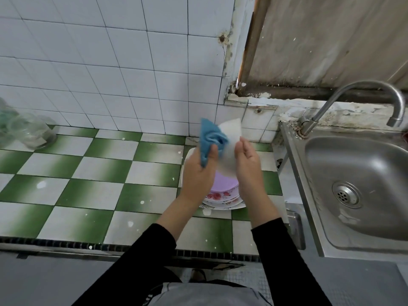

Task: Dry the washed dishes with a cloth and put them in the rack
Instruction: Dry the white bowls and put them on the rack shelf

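Note:
My left hand (199,167) grips a blue cloth (210,138) and presses it against a white plate (229,143). The plate stands tilted on edge, blurred by motion, above a stack of plates. My right hand (247,161) holds the plate's right rim with curled fingers. Below my hands sits the stack of plates (223,195) on the counter: a lilac plate on top, flower-patterned ones under it. No rack is in view.
The green-and-white checkered counter (92,173) stretches left, with clear glass jars (28,131) at its far left by the tiled wall. A steel sink (357,186) with a curved tap (344,100) lies to the right.

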`<state>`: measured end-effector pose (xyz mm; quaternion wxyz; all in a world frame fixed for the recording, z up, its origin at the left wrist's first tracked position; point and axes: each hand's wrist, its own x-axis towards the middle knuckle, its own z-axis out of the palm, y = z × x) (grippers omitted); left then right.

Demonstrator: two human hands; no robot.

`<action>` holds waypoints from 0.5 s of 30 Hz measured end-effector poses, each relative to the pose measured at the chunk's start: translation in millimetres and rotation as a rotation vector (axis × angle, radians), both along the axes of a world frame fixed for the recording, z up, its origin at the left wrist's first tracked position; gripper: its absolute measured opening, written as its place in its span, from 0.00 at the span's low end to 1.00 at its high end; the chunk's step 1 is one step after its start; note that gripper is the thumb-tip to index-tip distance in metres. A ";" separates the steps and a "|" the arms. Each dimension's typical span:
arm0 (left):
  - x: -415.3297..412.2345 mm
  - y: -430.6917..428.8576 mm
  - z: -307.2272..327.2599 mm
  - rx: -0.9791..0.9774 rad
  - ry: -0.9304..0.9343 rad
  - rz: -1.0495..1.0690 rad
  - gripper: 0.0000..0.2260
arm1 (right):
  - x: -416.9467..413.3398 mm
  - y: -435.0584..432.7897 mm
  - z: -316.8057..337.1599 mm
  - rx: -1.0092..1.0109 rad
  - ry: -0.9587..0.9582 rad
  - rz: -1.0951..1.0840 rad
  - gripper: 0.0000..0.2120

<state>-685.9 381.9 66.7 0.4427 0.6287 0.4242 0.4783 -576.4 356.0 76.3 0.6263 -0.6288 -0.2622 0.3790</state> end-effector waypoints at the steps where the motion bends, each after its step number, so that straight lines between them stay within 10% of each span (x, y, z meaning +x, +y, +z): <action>1: 5.5 -0.8 -2.3 0.102 0.121 -0.090 0.19 | -4.8 1.0 1.3 0.023 0.000 0.015 0.12; 11: 11.6 51.6 26.6 0.026 0.370 -0.050 0.16 | -3.0 -10.1 5.5 0.018 -0.118 0.099 0.16; 15: 16.4 9.4 13.9 0.293 0.346 -0.041 0.20 | -2.4 -7.2 10.8 0.073 -0.003 0.055 0.15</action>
